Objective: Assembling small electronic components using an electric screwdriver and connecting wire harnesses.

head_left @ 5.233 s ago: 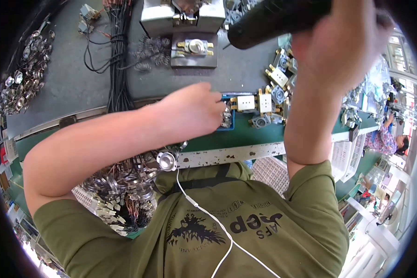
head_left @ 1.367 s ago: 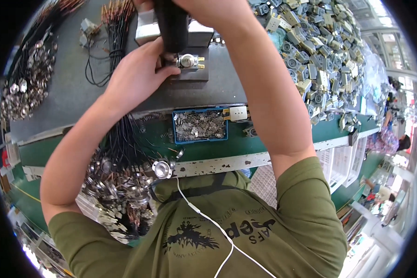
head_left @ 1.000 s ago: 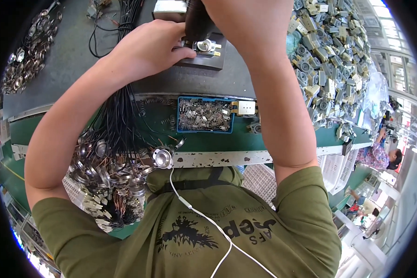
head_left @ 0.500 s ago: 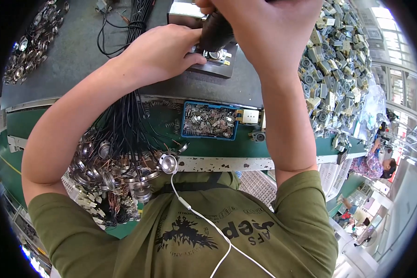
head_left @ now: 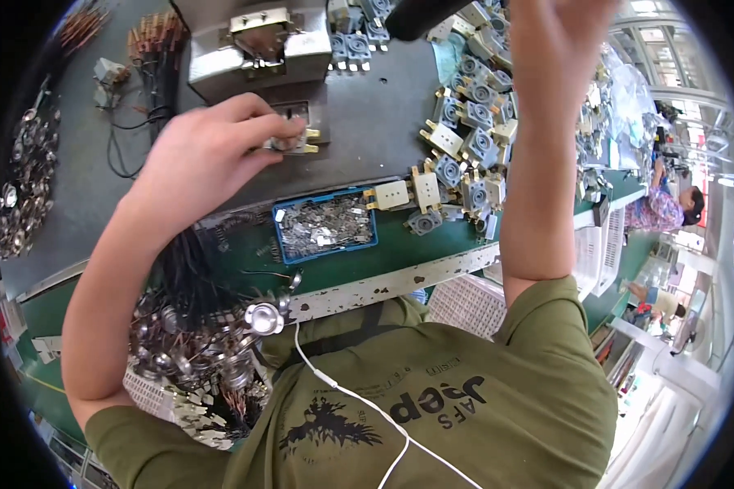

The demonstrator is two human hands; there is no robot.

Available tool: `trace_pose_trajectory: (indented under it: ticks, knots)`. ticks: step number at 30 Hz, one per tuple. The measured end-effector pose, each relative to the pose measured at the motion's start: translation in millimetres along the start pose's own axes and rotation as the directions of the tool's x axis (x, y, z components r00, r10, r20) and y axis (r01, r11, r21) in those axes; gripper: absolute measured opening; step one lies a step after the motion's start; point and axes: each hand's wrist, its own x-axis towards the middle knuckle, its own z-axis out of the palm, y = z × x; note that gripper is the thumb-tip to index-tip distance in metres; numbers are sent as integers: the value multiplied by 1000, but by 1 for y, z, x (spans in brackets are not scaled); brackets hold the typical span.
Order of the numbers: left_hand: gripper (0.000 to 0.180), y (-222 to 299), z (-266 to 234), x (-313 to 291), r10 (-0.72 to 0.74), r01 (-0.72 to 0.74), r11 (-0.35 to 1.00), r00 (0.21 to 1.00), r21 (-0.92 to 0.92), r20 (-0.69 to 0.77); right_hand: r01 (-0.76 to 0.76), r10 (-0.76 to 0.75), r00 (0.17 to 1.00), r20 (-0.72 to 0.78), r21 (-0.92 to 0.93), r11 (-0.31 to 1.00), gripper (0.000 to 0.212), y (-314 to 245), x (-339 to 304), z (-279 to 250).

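Note:
My left hand (head_left: 200,155) reaches over the bench with thumb and forefinger closed on a small metal part with brass tabs (head_left: 289,144). That part sits at a metal block fixture (head_left: 308,116), and my fingers hide some of it. At the upper right is my right hand (head_left: 567,28), smeared by motion and cut off by the picture's edge. A black cylindrical tool (head_left: 420,18) slants in from the top edge, left of that hand. Whether my right fingers hold it does not show.
A larger metal fixture (head_left: 261,57) stands at the back. Grey and cream switch-like parts (head_left: 473,138) spread to the right. A blue tray (head_left: 326,226) holds small metal pieces. Black wires and metal cups (head_left: 187,342) hang at the front left. A person (head_left: 669,204) is far right.
The black tool has lifted off the part and moved up and right, as has my right hand. My left fingers have closed on the tabbed part. The view has shifted.

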Motion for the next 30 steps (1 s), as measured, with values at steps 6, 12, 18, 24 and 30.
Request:
trace_pose_trajectory:
  ticks: [6, 12, 18, 24, 30]
  knots:
    - [39, 2, 0, -3, 36, -36, 999, 999, 34, 12, -141, 167, 986, -13, -605, 784, 37, 57, -44, -70]
    - [44, -77, -71, -55, -242, 102, 964, 723, -246, -648, 4, 671, 701, 242, -942, 336, 42, 88, -64, -93]
    - [41, -55, -72, -63, -336, 558, 804, 711, 204, -618, -578, 632, 739, 236, -261, 773, 30, 54, -68, -79]
    - [25, -3, -40, -35, -208, 179, 947, 975, 268, 81, -470, 399, 725, 562, -21, 883, 25, -20, -64, -8]
    - [17, -21, -41, -36, -270, 247, 880, 963, 405, 1, -213, 187, 837, 514, -9, 977, 39, -31, -63, 14]
